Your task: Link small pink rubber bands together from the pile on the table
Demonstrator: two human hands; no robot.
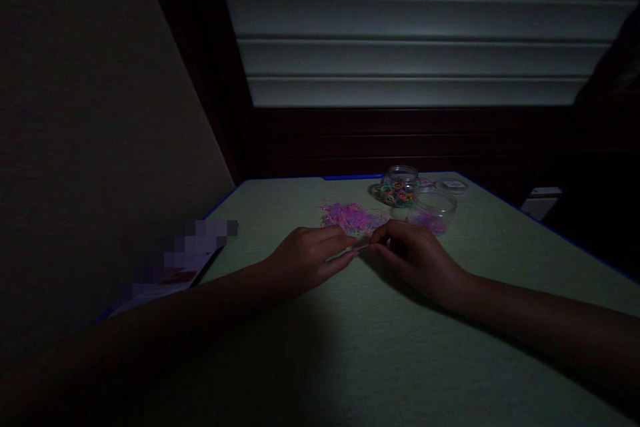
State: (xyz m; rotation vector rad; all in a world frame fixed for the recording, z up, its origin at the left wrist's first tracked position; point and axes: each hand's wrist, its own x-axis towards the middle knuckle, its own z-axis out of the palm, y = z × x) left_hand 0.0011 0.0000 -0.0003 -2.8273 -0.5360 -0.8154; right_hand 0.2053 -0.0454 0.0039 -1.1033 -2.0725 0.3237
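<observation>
Between my two hands runs a thin pink rubber band [364,247], held just above the green tabletop. My left hand [314,257] pinches one end of it between thumb and fingers. At the other end, the thumb and index finger of my right hand [415,253] are closed on it. Just beyond my fingers lies a loose pile of small pink and purple rubber bands [353,217]. Behind my right hand stands a clear open jar [435,203] with pink and purple bands in its bottom.
Farther back is another clear jar [399,187] of multicoloured hair ties. A clear round lid [451,185] lies to its right. Printed paper or a booklet [175,273] rests at the table's left edge. Beyond the table [400,360] is a slatted shutter [410,53]. The light is dim.
</observation>
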